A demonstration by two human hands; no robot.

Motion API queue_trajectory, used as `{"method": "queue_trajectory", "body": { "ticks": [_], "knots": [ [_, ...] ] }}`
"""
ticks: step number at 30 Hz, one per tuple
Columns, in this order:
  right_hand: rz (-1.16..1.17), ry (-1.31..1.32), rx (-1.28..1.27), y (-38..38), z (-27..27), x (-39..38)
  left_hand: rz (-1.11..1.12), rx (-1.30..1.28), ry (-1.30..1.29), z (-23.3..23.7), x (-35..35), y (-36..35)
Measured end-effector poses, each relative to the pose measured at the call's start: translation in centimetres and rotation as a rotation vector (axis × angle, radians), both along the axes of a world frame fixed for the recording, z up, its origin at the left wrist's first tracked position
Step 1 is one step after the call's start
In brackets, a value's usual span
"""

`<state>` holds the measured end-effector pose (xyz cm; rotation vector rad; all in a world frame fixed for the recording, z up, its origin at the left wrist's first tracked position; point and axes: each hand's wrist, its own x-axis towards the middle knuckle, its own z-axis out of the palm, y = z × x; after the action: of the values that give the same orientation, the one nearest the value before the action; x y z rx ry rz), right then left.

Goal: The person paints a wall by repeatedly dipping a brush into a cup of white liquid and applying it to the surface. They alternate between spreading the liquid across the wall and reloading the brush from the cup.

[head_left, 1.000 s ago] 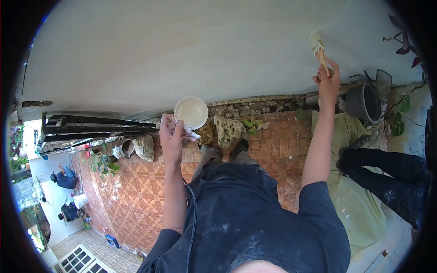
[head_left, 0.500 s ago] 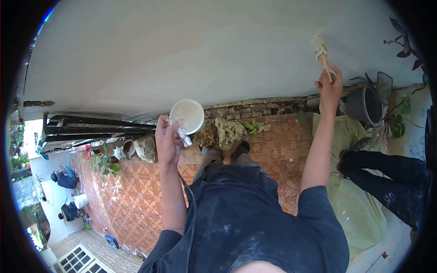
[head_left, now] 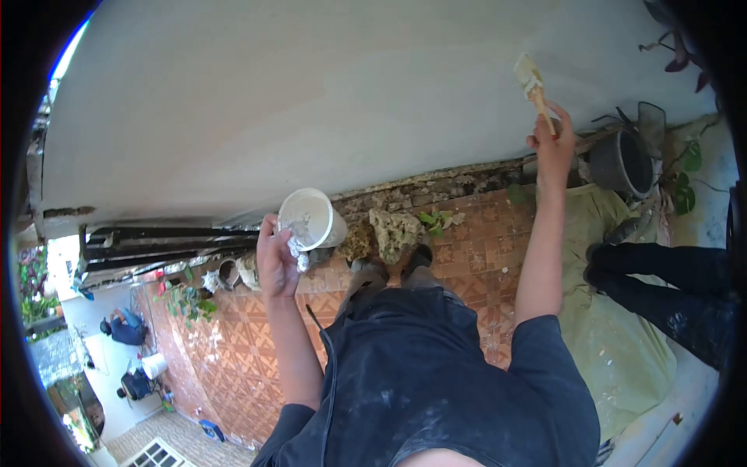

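A white tub with pale residue inside is gripped at its near left side by my left hand, above the strip of stones at the wall's foot. My right hand is closed round the wooden handle of a paintbrush. White paint coats the brush's bristles, which point up and left at the pale wall; whether they touch it I cannot tell.
Rough stones lie by my feet. At the right are a dark bucket, a green sheet and a person's dark-trousered legs. Black railings and two people are at the left, beyond the tiled floor.
The tub is lower and tilted more to the side, showing its outer wall. My right hand and the brush have shifted slightly left. The whole view has turned a little.
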<state>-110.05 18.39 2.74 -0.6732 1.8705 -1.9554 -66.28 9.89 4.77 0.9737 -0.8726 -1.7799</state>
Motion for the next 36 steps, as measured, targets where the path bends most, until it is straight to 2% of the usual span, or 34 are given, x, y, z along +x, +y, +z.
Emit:
{"method": "queue_trajectory", "body": {
  "ticks": [1,3,4,8,12,14,15,17,25,28,30,31,33,34,35,36],
  "knots": [
    [0.0,0.01,0.007,0.0,-0.1,-0.1,-0.016,0.0,0.012,-0.3,0.2,-0.2],
    [-0.004,0.025,-0.004,-0.1,-0.3,-0.6,-0.075,0.005,-0.185,-0.8,0.1,-0.5],
    [-0.005,0.017,0.009,-0.1,0.0,-0.4,-0.019,-0.005,-0.273,-0.8,-0.8,-0.2],
    [-0.033,0.019,0.034,-0.8,0.4,0.1,-0.097,-0.033,-0.407,-0.8,-1.0,-0.1],
    [-0.014,0.013,0.039,-1.7,0.1,0.1,-0.095,-0.026,-0.417,-1.2,-0.8,-0.2],
    [-0.006,0.046,0.009,-2.1,-0.2,-0.1,-0.088,0.03,-0.267,-1.0,-0.5,-0.6],
    [-0.005,0.037,0.009,-2.2,-0.3,-0.2,-0.087,0.031,-0.276,-1.3,-0.2,-0.8],
    [-0.016,0.062,0.021,-2.2,-0.4,-0.1,0.007,-0.001,-0.108,-2.0,0.4,-1.1],
    [-0.022,0.065,-0.003,-2.2,-0.9,-0.1,-0.045,-0.021,-0.022,0.1,0.6,-1.9],
    [-0.026,0.078,-0.012,-2.2,-1.2,-0.1,0.055,-0.002,-0.028,0.1,0.6,-2.1],
    [-0.029,0.084,-0.014,-2.2,-1.4,-0.1,-0.044,0.027,0.115,0.4,1.4,-2.3],
    [-0.029,0.083,-0.021,-2.3,-1.5,-0.1,-0.048,0.027,0.108,0.6,1.5,-2.3],
    [-0.032,0.074,-0.029,-2.3,-1.7,-0.1,0.105,0.12,0.21,1.0,1.5,-2.3],
    [-0.028,0.083,-0.032,-2.3,-1.7,-0.1,0.003,0.09,0.34,1.2,1.8,-2.3],
    [-0.022,0.092,-0.035,-2.3,-1.8,-0.1,0.002,0.089,0.333,1.4,2.0,-2.4],
    [-0.022,0.086,-0.037,-2.3,-2.0,-0.2,0.011,0.13,0.445,1.7,2.1,-2.5]
  ]
}}
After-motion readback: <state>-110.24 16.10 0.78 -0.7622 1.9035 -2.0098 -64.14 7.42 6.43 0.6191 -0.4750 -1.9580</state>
